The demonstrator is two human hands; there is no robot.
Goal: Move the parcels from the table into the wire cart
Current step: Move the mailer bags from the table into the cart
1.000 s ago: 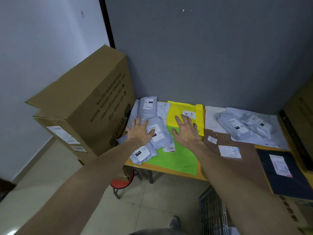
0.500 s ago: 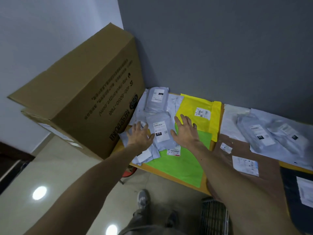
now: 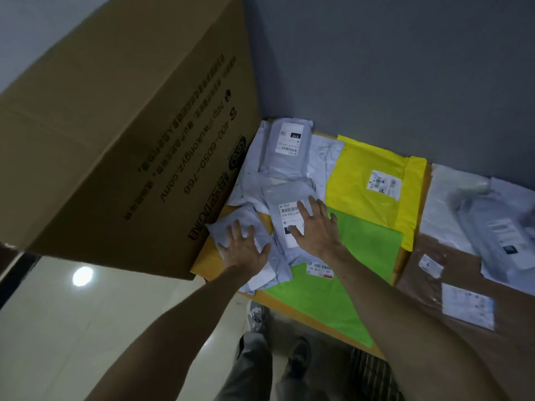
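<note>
Left hand [image 3: 246, 251], right hand [image 3: 317, 231] flat, fingers spread, on grey parcels [image 3: 278, 195]; ungripped, they may slide floorward at seven o'clock.

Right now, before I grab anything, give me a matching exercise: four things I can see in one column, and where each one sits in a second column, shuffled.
Column one:
1 yellow parcel
2 green parcel
3 cardboard box
4 wire cart

Column two:
A on the floor, in front of the table
B left of the table
C against the back wall
D along the table's front edge

Pairs: 1-C, 2-D, 3-B, 4-A
</note>
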